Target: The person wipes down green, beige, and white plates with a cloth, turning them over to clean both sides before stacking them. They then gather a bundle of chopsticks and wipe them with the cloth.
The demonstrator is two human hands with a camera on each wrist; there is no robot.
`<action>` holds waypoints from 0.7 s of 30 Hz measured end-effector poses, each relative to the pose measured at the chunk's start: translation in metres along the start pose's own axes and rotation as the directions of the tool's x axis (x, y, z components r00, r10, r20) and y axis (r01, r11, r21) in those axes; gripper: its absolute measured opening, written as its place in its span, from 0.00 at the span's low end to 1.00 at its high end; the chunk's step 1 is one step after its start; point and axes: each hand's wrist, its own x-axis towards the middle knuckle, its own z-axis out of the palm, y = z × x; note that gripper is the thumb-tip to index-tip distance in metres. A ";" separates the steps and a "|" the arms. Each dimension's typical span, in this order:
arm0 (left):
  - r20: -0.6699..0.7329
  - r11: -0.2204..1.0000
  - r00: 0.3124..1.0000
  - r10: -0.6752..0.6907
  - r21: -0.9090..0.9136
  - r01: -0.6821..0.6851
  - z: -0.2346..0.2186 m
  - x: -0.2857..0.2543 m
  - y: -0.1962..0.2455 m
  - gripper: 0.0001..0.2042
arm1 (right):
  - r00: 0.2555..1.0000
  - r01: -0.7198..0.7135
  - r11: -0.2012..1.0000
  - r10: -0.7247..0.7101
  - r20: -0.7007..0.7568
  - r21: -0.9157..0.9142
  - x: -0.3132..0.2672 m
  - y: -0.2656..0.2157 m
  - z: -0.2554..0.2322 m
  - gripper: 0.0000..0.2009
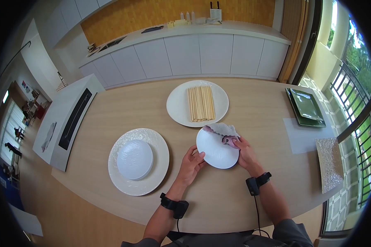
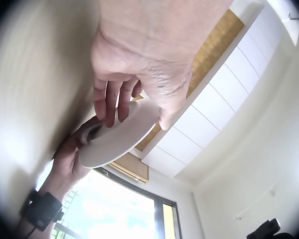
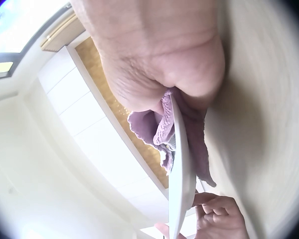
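Observation:
A small white plate (image 1: 217,150) is held up over the table between both hands. The left hand (image 1: 190,168) grips its lower left edge, thumb on the upper face and fingers beneath, as the left wrist view shows. At the right edge the right hand (image 1: 248,156) pinches the plate through a pink and grey cloth (image 1: 224,131). That cloth lies over the top right of the plate and, in the right wrist view, the purplish cloth (image 3: 164,122) hangs on both sides of the rim.
Small white plates (image 1: 135,159) sit stacked on a large white plate (image 1: 160,181) at the left. Behind the hands, wooden sticks (image 1: 201,103) lie on an oval plate (image 1: 177,105). Green plates (image 1: 307,105) and a silvery textured tray (image 1: 329,164) are at the right.

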 end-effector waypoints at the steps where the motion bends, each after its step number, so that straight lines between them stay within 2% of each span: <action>1: 0.024 1.000 1.000 -0.008 0.014 0.008 0.005 -0.002 0.003 0.24 | 1.000 0.007 1.000 -0.007 0.002 0.016 -0.001 -0.001 0.002 0.21; 2: 0.048 0.999 0.999 -0.017 0.029 0.016 0.008 -0.003 0.004 0.28 | 1.000 0.007 1.000 -0.007 0.003 0.015 0.000 -0.001 0.002 0.21; 6: 0.156 0.992 0.988 -0.018 0.128 -0.003 0.009 -0.003 -0.001 0.30 | 1.000 0.008 1.000 -0.008 -0.013 0.003 -0.002 -0.003 0.006 0.21; 8: 0.219 0.982 0.972 -0.085 0.186 0.044 0.007 -0.002 -0.004 0.30 | 1.000 0.014 1.000 -0.014 -0.013 0.001 -0.002 -0.004 0.007 0.21; 12: 0.185 0.989 0.979 -0.090 0.135 0.065 0.005 -0.001 -0.005 0.27 | 1.000 0.011 1.000 -0.011 -0.029 0.012 -0.003 -0.002 0.004 0.20; 14: 0.165 0.991 0.984 -0.070 0.128 0.049 0.004 0.000 -0.004 0.21 | 0.999 0.005 1.000 -0.004 -0.032 0.008 -0.003 -0.002 0.003 0.19; 21: 0.139 0.990 0.988 -0.067 0.129 0.049 -0.001 -0.003 0.006 0.18 | 0.999 -0.029 0.999 0.028 -0.017 -0.040 -0.002 -0.003 0.002 0.17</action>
